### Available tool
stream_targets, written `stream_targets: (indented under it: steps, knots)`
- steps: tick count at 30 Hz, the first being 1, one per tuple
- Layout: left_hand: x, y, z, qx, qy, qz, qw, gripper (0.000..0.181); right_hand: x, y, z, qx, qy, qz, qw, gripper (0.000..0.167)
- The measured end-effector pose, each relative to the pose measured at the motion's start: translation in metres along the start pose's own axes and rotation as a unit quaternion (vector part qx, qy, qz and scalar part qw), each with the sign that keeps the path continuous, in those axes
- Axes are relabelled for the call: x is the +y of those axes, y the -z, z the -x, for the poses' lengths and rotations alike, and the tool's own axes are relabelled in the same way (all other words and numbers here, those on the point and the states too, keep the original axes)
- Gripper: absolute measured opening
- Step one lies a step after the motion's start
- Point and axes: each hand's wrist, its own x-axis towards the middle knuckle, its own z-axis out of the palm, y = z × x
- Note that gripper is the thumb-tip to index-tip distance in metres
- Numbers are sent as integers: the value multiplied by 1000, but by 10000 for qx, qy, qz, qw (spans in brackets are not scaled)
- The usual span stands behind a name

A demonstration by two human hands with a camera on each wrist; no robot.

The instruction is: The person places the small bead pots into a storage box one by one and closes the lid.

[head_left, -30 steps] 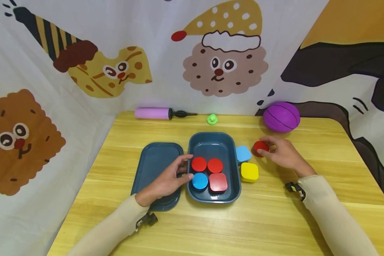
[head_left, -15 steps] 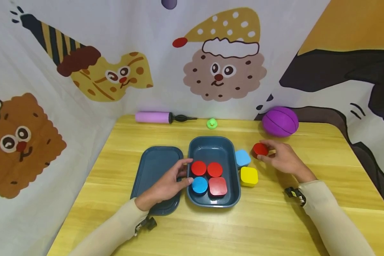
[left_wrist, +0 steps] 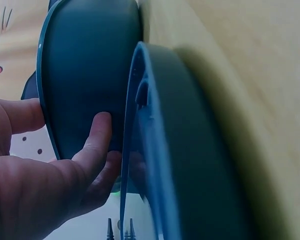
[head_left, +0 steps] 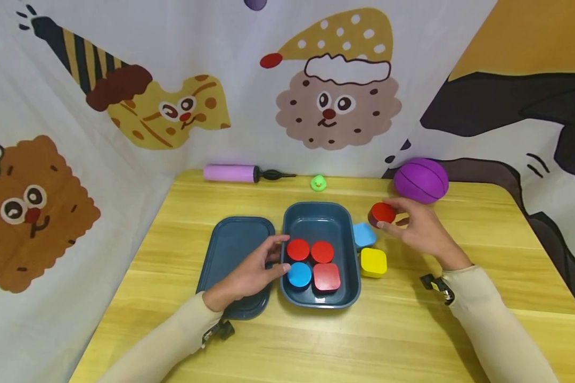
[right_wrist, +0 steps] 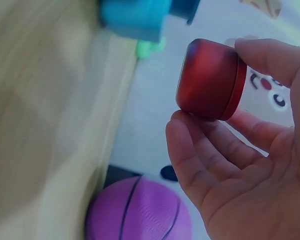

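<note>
My right hand (head_left: 419, 229) pinches a small red round tin (right_wrist: 210, 77) between thumb and fingers, held above the table right of the dark blue box (head_left: 319, 209). My left hand (head_left: 253, 274) rests against the box's left side; the left wrist view shows straight fingers on its outer wall (left_wrist: 85, 70) and the thumb at its rim. Inside the box's near half sit two red round tins (head_left: 298, 249), a blue round one (head_left: 299, 275) and a red square one (head_left: 327, 277). A light blue square tin (head_left: 364, 235) and a yellow one (head_left: 374, 262) stand beside its right wall.
The box's dark blue lid (head_left: 237, 242) lies left of it, partly under my left forearm. Along the back edge are a pink hand pump (head_left: 230, 173), a green toy duck (head_left: 318, 183) and a purple ball (head_left: 421, 181). A printed cloth (head_left: 249, 106) hangs behind the table.
My right hand has lifted the red round tin off the table and moved it slightly left, toward the box. The left hand stays at the box's side.
</note>
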Motion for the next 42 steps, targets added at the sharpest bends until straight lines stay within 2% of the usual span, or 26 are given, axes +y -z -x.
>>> stream_targets:
  steps: [5, 13, 23, 34, 42]
  knots:
    - [0, -1, 1, 25, 2, 16, 10000, 67, -21, -6, -6, -47, 215, -50, 9997, 58]
    - [-1, -2, 2, 36, 8, 6, 10000, 66, -39, -26, -22, -173, 490, -175, 9985, 56]
    - [0, 0, -1, -9, -23, 15, 10000, 66, -67, -53, -40, -586, 924, -177, 9938, 58]
    - [0, -1, 0, -32, 26, 0, 10000, 66, -79, -87, -54, -1278, 1064, 91, 9860, 65]
    - [0, 0, 0, -69, -10, 37, 10000, 66, -88, -97, -58, -1424, 1043, 568, 9827, 62]
